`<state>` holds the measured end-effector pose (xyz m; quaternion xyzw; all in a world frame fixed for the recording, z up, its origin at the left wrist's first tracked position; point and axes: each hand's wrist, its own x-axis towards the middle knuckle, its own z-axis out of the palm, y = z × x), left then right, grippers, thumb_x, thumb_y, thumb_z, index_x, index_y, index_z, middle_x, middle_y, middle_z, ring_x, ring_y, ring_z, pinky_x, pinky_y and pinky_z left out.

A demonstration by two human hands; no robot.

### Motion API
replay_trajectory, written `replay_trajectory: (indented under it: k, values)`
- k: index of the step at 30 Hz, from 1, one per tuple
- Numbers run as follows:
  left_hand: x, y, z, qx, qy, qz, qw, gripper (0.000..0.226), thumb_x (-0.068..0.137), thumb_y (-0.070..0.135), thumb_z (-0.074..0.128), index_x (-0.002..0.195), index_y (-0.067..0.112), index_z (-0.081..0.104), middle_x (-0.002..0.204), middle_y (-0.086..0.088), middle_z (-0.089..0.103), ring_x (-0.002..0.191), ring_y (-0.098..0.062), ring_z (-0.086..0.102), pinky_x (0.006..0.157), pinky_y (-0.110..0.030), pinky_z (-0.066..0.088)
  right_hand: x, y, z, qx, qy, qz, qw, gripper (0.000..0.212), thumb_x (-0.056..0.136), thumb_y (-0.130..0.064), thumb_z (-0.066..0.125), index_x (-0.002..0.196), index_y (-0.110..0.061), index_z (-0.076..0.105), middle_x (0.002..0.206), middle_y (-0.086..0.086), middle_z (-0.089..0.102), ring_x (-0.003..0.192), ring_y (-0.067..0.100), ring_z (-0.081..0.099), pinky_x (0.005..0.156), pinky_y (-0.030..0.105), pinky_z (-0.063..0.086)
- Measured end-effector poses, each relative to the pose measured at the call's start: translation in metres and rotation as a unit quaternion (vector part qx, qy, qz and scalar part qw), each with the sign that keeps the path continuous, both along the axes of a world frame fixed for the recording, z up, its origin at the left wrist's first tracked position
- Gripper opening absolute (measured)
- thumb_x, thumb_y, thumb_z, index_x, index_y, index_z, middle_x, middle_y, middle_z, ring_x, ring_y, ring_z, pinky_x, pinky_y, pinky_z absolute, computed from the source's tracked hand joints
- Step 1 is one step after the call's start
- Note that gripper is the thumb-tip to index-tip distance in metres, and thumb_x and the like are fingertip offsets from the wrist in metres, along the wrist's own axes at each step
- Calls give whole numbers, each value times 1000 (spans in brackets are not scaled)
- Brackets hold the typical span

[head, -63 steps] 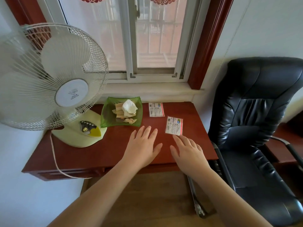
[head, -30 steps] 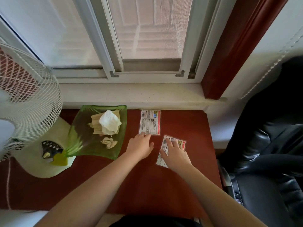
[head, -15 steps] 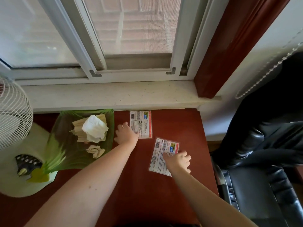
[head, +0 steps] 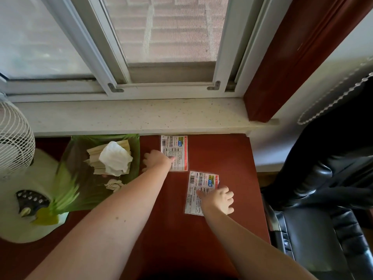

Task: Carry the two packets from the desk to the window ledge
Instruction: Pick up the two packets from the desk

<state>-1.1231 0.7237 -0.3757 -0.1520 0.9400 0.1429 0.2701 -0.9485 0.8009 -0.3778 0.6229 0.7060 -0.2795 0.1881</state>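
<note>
The left hand [head: 156, 159] has slid onto the near left edge of the far packet [head: 175, 152] by the ledge [head: 129, 118], the right hand [head: 219, 199] curls on the near packet [head: 200, 190], both flat on the table [head: 232, 158], neither lifted, grips forming.

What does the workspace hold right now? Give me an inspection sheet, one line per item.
Surface: red-brown desk, set against the speckled window ledge, which has no packets on it.
Job's things: far packet and near packet, both flat on the desk.
Clutter: green tray with white tissue and pale sticks; white fan at the desk's left end.
Hands: left hand on the far packet's left edge; right hand on the near packet; neither packet lifted.
Cables: nothing seen.
Surroundings: sliding window, black chair to the right.
</note>
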Motion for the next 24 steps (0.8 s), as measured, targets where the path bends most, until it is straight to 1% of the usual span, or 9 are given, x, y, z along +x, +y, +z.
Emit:
replay_trajectory:
  k: [4,7,9,11,15,17,20,22,24]
  values:
    - [-2,-2,-4,5,-1,-15,1000,86,67,59,79,127,3,53,136,-18,52,126,-35,51,99,-51,48,1,-1,0,0,5,7,1000,88,74,-59,74,136,-9,37,139,10,43,132,27,41,105,42,35]
    - [-3,-6,-8,23,4,-27,999,73,66,58,80,113,6,60,123,-15,63,112,-34,61,89,-50,54,0,2,2,-5,8,17,1000,85,75,-58,74,135,-10,38,139,9,45,133,27,41,105,42,35]
    - [2,-8,-1,53,16,-34,998,57,72,47,81,106,7,61,113,-12,69,102,-32,66,82,-44,56,2,4,3,-8,23,25,999,78,76,-55,75,131,-13,40,137,7,49,131,26,44,104,42,35]
    - [6,-10,7,89,33,-46,994,46,78,33,80,110,7,59,111,-12,69,100,-30,67,75,-38,55,7,8,2,-26,67,36,997,67,77,-48,77,124,-16,42,130,4,55,123,25,53,101,42,38]
    - [18,-19,16,153,35,-55,986,37,79,20,79,106,10,55,112,-12,68,92,-27,66,73,-38,56,21,23,3,-120,179,18,976,48,80,-26,79,113,-15,47,105,-1,66,85,19,65,73,35,56]
    - [26,-24,20,196,9,-50,979,41,80,15,78,111,9,52,113,-10,67,90,-25,65,67,-35,54,28,31,5,-165,220,-17,961,42,80,-20,79,111,-14,51,101,-1,68,80,16,67,66,31,56]
    - [44,-33,31,267,-22,-33,963,55,80,12,78,127,11,50,118,-4,67,101,-23,67,71,-29,53,34,37,8,-217,251,-31,943,36,82,-16,78,108,-15,52,95,-2,69,75,12,69,58,26,54]
    - [56,-41,38,314,-44,-28,948,54,81,10,77,130,14,54,121,-1,69,100,-17,67,70,-25,52,38,40,9,-259,276,-45,925,36,84,-14,77,111,-13,53,95,-1,71,78,14,73,61,28,58]
    - [69,-50,45,337,-50,-41,939,47,83,10,75,127,17,59,122,-1,71,97,-12,68,74,-24,53,42,43,12,-295,302,-60,905,33,85,-11,75,114,-11,59,103,6,76,85,20,76,73,39,63]
